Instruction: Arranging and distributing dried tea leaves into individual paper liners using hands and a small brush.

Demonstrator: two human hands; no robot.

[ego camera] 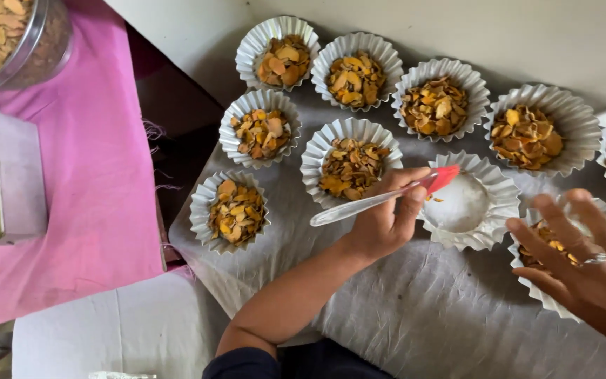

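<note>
Glass bowl (8, 38): at the far left corner you have a clear round bowl heaped with dry orange-brown chips, standing on a pink cloth (99, 182) with a frayed edge.
Metal box (5, 179): just below the bowl, a dull grey box with flat sides, cut off by the frame edge.
Desk (422, 316): covered in a creased whitish-grey sheet, matte and slightly wrinkled.
Filled paper cups (236, 210): white fluted liners with pleated walls, set in loose rows, each holding thin curled chips in yellow, orange and brown; they look dry and brittle.
Left hand (387, 217): your fingers are curled closed around the spatula, the forearm coming up from the lower middle.
Spatula (380, 198): a clear, glossy plastic handle with a red flat tip; it lies slanted, the tip over the rim of the nearly empty cup.
Nearly empty cup (468, 203): the same white pleated paper, its floor bare but for a crumb or two, just right of your left hand.
Right hand (590, 260): open, fingers spread and holding nothing, a ring on one finger, hovering over a partly filled cup (538, 238) at the right edge.
</note>
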